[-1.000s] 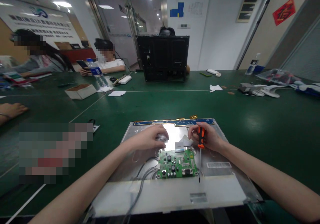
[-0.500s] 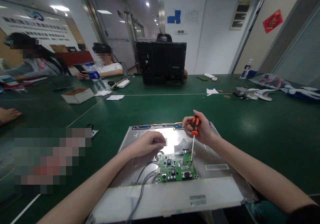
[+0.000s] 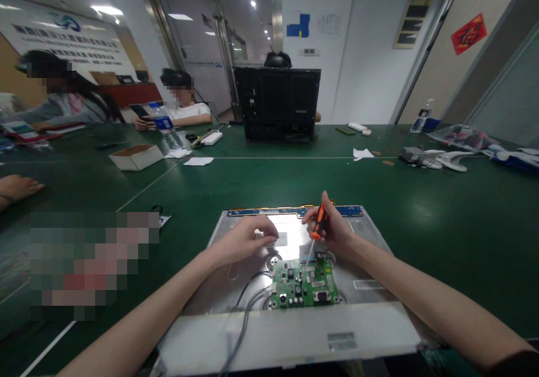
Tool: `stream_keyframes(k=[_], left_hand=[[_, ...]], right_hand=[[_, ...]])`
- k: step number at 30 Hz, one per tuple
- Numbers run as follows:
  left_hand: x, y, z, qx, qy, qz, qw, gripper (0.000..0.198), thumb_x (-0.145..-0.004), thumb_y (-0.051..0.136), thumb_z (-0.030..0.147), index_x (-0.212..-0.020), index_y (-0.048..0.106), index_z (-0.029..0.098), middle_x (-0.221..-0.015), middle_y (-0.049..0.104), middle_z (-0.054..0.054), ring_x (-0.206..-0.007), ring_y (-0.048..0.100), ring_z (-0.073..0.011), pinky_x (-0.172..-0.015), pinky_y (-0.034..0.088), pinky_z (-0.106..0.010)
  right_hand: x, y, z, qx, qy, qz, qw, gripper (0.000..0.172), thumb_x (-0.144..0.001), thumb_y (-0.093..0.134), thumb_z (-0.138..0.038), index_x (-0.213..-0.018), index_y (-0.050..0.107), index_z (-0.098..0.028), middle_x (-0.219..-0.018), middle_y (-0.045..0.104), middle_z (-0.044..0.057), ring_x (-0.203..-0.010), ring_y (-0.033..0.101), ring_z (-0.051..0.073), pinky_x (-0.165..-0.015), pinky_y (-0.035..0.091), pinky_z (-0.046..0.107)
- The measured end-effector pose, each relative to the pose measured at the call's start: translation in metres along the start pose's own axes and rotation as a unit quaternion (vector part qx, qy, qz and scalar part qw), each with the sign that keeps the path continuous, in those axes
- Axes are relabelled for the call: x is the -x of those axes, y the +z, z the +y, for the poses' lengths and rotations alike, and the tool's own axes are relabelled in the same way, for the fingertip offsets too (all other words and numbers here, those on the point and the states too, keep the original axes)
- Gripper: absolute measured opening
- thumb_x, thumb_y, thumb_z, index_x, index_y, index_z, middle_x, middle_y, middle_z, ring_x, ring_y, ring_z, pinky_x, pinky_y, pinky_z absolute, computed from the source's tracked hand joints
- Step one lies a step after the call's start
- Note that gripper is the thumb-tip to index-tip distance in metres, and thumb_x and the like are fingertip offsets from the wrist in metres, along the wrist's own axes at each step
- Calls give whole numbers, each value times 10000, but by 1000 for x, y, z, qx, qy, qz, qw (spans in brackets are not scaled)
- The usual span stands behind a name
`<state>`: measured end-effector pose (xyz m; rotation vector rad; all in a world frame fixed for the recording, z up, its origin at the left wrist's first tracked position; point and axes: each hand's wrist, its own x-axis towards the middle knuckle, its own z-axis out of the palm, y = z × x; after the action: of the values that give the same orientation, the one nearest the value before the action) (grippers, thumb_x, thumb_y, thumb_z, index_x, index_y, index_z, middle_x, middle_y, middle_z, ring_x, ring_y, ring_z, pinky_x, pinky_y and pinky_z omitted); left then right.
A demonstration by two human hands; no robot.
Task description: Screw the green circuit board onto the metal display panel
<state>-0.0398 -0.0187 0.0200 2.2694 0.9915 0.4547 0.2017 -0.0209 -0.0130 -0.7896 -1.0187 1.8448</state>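
A metal display panel (image 3: 366, 265) lies on the green table, with a green circuit board (image 3: 303, 283) mounted on it and grey cables (image 3: 243, 323) leaving the board's left side. My right hand (image 3: 330, 225) is closed round the orange and black handle of a screwdriver (image 3: 319, 223). Its shaft slants down and left, the tip at the upper middle of the board. My left hand (image 3: 248, 235) rests over the panel, left of the screwdriver, fingers curled with thumb and fingertips apart; nothing shows between them. A blue strip board (image 3: 351, 211) runs along the panel's far edge.
Across the green table (image 3: 236, 183) stands a black monitor (image 3: 278, 105) with a person behind it. An open box (image 3: 137, 157) and a water bottle (image 3: 164, 124) are at the left, near two seated people. Plastic bags (image 3: 467, 137) lie at the right. Another person's hand (image 3: 19, 187) is at the left edge.
The screwdriver tip has moved left, from the board's right side to its upper middle, and the handle leans more. My left hand's fingers have opened slightly. The view has shifted a little.
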Motion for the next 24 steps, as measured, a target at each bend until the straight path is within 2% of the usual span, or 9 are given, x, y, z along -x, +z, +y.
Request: stream_keyframes(k=[4,8,11,14,16,19,24], left_hand=[[0,2,3,4,14,-11,1000,134,-853,591,269,-816,696,194,-813,700,-35,-818,634,-208,-792,487,-339],[0,3,1,-6,7,-1,1000,129,-844,589,257,-824,695,185,-817,693,-42,-817,625,-211,-782,484,-343],[0,2,0,-7,4,9,1000,149,-851,577,273,-833,692,180,-831,685,-51,-821,619,-214,-774,480,-345],[0,-1,0,10,0,9,1000,165,-859,571,291,-831,690,181,-839,684,-53,-819,615,-210,-772,478,-339],[0,-3,1,27,-9,4,1000,162,-857,576,295,-841,689,180,-856,688,-54,-822,616,-206,-776,478,-337],[1,-6,3,49,-23,-5,999,156,-861,584,295,-862,688,179,-898,699,-57,-842,623,-206,-788,482,-337],[2,-4,7,53,-32,-19,998,152,-857,589,287,-866,696,180,-906,700,-56,-848,623,-206,-795,480,-338]], right_hand=[[3,11,3,21,-9,35,999,814,-707,523,-919,-575,707,-137,-352,401,-45,-303,333,60,-329,253,199],[8,16,-4,39,-29,3,999,818,-749,480,-912,-600,717,-144,-379,456,-28,-312,358,63,-332,241,200],[11,7,-28,21,-89,4,996,786,-792,475,-880,-620,723,-154,-406,482,-18,-346,418,72,-344,254,199],[13,-11,-57,-50,-172,64,982,725,-839,496,-822,-614,717,-170,-432,481,-19,-390,456,77,-368,289,202],[11,-23,-68,-86,-194,102,972,694,-857,506,-790,-596,705,-178,-409,453,-26,-366,418,74,-355,261,211],[6,-34,-67,-102,-169,134,971,688,-865,504,-774,-580,690,-177,-401,455,-24,-341,378,68,-341,233,212],[-2,-32,-42,-92,-121,125,980,695,-861,498,-781,-589,689,-171,-433,490,-8,-363,398,75,-365,282,211]])
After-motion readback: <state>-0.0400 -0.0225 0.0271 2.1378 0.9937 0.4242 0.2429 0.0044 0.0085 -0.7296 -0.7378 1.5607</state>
